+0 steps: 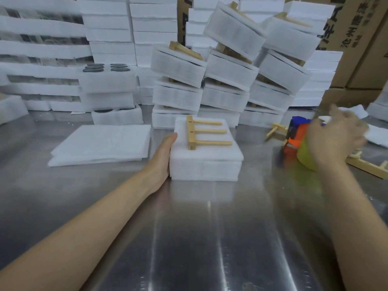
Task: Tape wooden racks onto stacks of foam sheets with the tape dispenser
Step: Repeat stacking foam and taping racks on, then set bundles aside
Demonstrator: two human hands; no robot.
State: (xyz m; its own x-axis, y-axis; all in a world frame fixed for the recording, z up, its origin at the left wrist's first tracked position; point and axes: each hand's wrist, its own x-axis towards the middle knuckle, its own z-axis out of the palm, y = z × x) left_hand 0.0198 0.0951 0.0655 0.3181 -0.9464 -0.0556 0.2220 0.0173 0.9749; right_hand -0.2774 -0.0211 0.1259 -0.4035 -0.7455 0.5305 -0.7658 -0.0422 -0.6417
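A white stack of foam sheets (206, 162) sits on the steel table in the middle of the view. A wooden rack (199, 132) with three pegs lies flat on top of it, pegs pointing right. My left hand (162, 159) presses flat against the stack's left side, thumb at its top edge. To the right, my right hand (333, 135) grips the tape dispenser (298, 141), which is orange, blue and yellow-green and blurred by motion. The dispenser is apart from the stack, just above the table.
Loose wooden racks (277, 129) (367, 162) lie on the table at the right. A low pile of larger foam sheets (100, 143) sits at the left. Leaning stacks of taped foam bundles (228, 80) stand behind, with cardboard boxes (354, 38) at the back right.
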